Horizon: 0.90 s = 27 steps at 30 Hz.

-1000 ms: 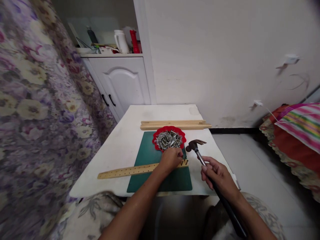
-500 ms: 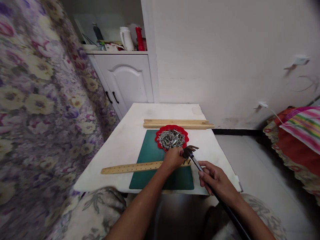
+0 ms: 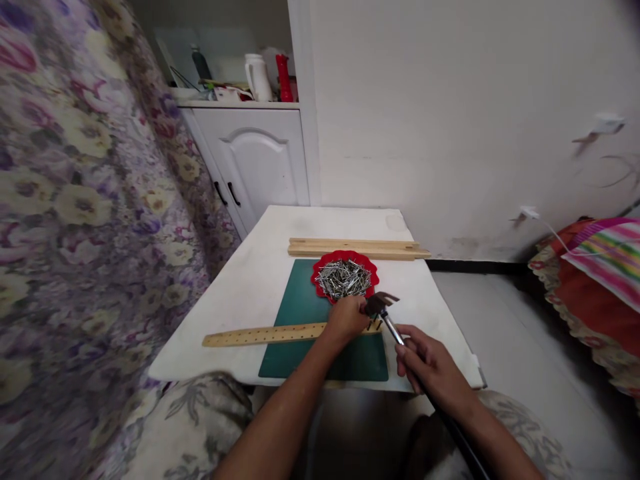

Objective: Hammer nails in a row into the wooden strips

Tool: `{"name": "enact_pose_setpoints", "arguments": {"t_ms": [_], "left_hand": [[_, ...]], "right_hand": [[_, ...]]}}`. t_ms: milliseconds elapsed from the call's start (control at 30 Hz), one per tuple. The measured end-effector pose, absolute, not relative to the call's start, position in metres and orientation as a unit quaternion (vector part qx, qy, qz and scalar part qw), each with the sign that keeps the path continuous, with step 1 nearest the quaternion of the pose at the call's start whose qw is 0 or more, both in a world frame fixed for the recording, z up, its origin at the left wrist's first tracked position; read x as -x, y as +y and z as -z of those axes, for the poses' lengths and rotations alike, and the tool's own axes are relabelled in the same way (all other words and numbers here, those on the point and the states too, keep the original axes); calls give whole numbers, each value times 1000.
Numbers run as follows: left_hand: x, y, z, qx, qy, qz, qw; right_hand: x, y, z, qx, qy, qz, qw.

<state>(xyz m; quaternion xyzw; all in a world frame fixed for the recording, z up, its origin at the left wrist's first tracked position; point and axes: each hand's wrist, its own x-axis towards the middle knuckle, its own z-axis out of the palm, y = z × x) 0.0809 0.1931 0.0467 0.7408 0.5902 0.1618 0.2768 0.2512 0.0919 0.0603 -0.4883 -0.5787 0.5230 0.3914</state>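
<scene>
My right hand (image 3: 430, 367) is wrapped round the shaft of a claw hammer (image 3: 393, 327). Its dark claw head is tilted over the right end of a wooden strip (image 3: 265, 335) that has rows of dark spots along it. Right beside the hammer head, my left hand (image 3: 347, 315) is closed over the strip; its fingertips, and whatever they pinch, are hidden. A few nails (image 3: 375, 325) stick up from the strip just right of those fingers. Behind my left hand sits a red scalloped bowl (image 3: 375, 280) heaped with loose nails (image 3: 345, 277).
Under the strip lies a green mat (image 3: 293, 300) on a white table (image 3: 240, 287). Several wooden strips (image 3: 350, 248) lie across the table behind the bowl. A floral curtain (image 3: 90, 200) hangs at left, and a white cabinet (image 3: 260, 153) stands behind.
The view has shifted very slightly. The hammer head is at nearly the same spot beside my left hand, and both hands keep their hold.
</scene>
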Motion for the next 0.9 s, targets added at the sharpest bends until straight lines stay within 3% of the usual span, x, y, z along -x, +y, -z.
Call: {"name": "enact_pose_setpoints", "arguments": {"t_ms": [267,667,800,900], "left_hand": [[-78,195,-44,-754,571,-172,275],[-68,197,-50,-700,482,-258,459],[-39,183,-68,-703,477,-292,438],[-5,167,-67,-715,524,-281,368]], "right_hand": [[-255,94,-61,475,-543,-537,438],[-262,101,-58,459,-509,-541,487],[-265,102,-60,456,-503,-544,493],[-268,103,-60,455,-499,-542,500]]}}
